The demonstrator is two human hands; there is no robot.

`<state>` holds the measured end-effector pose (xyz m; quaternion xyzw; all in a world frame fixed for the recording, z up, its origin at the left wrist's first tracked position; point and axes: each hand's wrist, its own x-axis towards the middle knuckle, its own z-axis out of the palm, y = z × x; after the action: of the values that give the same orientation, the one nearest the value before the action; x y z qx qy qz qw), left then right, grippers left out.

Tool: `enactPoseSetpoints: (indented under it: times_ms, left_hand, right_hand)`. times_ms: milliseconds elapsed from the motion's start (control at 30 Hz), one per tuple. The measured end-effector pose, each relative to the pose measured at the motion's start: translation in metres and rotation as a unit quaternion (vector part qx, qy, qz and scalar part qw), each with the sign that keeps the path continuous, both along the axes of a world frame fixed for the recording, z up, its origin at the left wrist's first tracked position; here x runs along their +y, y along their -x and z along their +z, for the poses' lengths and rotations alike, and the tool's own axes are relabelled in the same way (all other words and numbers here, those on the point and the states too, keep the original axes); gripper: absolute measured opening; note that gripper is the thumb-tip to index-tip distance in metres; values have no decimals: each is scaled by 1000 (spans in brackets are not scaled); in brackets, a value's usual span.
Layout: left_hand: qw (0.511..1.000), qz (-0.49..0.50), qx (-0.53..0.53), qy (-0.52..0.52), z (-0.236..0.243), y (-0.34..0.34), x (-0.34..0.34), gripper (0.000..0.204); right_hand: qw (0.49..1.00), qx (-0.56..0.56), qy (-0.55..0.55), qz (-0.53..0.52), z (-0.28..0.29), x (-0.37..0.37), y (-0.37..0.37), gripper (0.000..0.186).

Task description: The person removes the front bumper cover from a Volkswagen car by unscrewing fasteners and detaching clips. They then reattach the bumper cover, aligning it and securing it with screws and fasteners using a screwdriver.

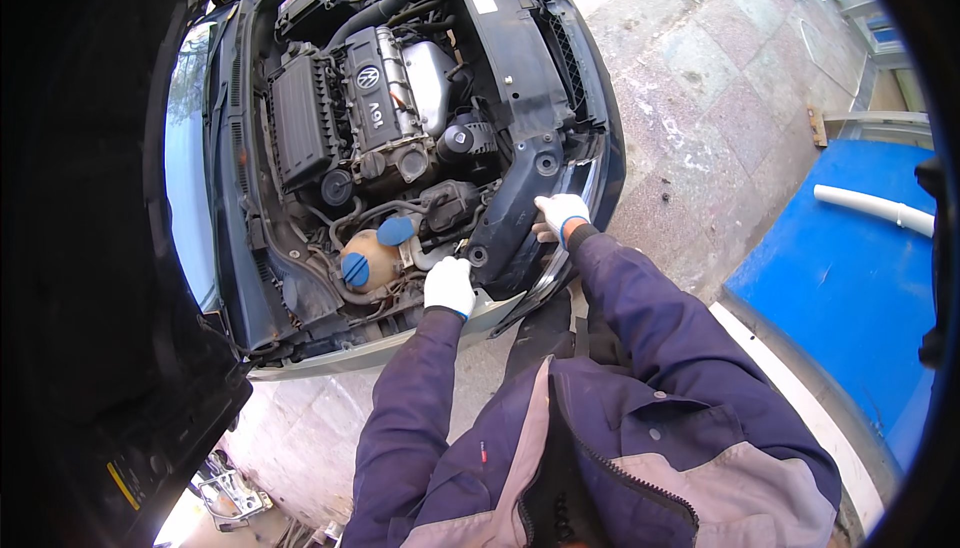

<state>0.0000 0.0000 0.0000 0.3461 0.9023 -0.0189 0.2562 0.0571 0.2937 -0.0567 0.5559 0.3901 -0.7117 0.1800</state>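
Note:
My left hand (449, 288), in a white work glove, is curled at the inner edge of the front corner of the car's engine bay. Its fingers are bent, and what they grip is hidden. Close by are a tan fluid reservoir (378, 266) with a blue cap (355, 270) and a second blue cap (397, 231). Farther right, my right hand (562, 216), gloved too, rests at the front edge of the black front panel (513, 203). Its fingers are bent but apart, with nothing visible in them. Beneath that hand runs the shiny headlight edge (560, 263).
A dark engine cover (372, 88), an air filter box (300, 118) and a battery (308, 0) fill the bay. The raised hood (90, 198) stands at left. Blue sheet (840, 278) with a white pipe (870, 205) lies right; metal parts (232, 498) lie on the floor.

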Motion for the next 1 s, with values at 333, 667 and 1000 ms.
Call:
enactPoseSetpoints:
  times_ms: [333, 667, 1000]
  left_hand:
    - [989, 143, -24, -20, 21, -6, 4, 15]
    - [996, 68, 55, -26, 24, -10, 11, 17]
    - [1000, 17, 18, -18, 22, -7, 8, 14]
  right_hand:
    - [1000, 19, -9, 9, 3, -5, 1, 35]
    - [1000, 29, 1, -10, 6, -1, -3, 34]
    - [1000, 26, -14, -2, 1, -3, -6, 39]
